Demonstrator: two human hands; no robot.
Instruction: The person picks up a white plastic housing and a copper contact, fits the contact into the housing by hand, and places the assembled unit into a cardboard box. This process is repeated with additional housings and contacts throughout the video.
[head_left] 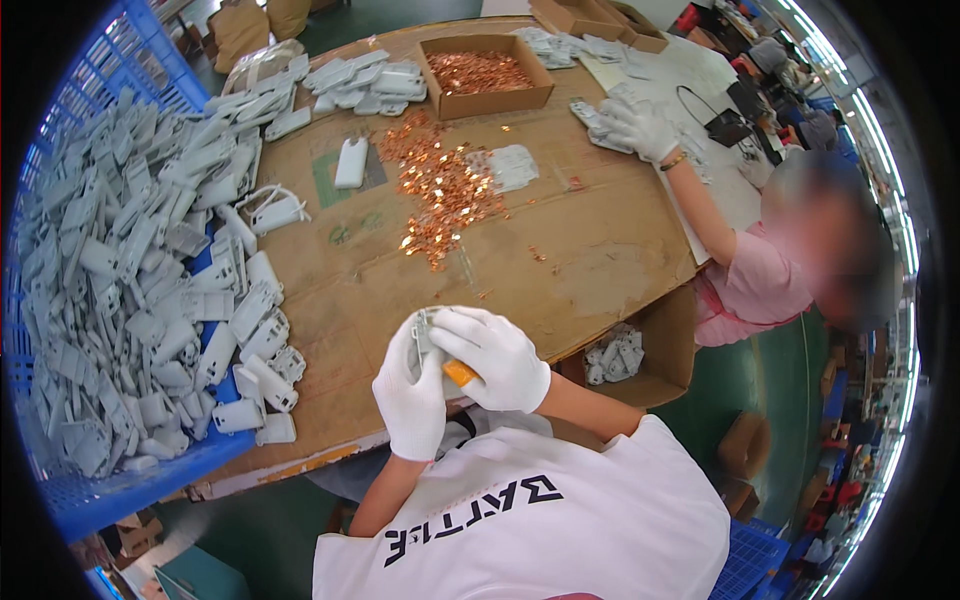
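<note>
Both my hands wear white gloves and are close together at the near edge of the table. My left hand (412,400) is closed around a small pale plastic housing (421,331), tilted up and mostly hidden by the gloves. Against it, my right hand (492,358) is closed on an orange handle (460,373) that sticks out below the palm; the working end is hidden by the fingers. Just beyond my hands, a loose heap of small copper-coloured metal pieces (440,190) is spread over the cardboard-covered table (560,260).
A blue crate (130,485) heaped with white plastic housings (130,260) stands at the left. At the back is a cardboard box (487,104) of copper pieces, beside stacked housings (370,82). A co-worker's gloved hand (637,125) reaches in from the right, above an open carton (665,355).
</note>
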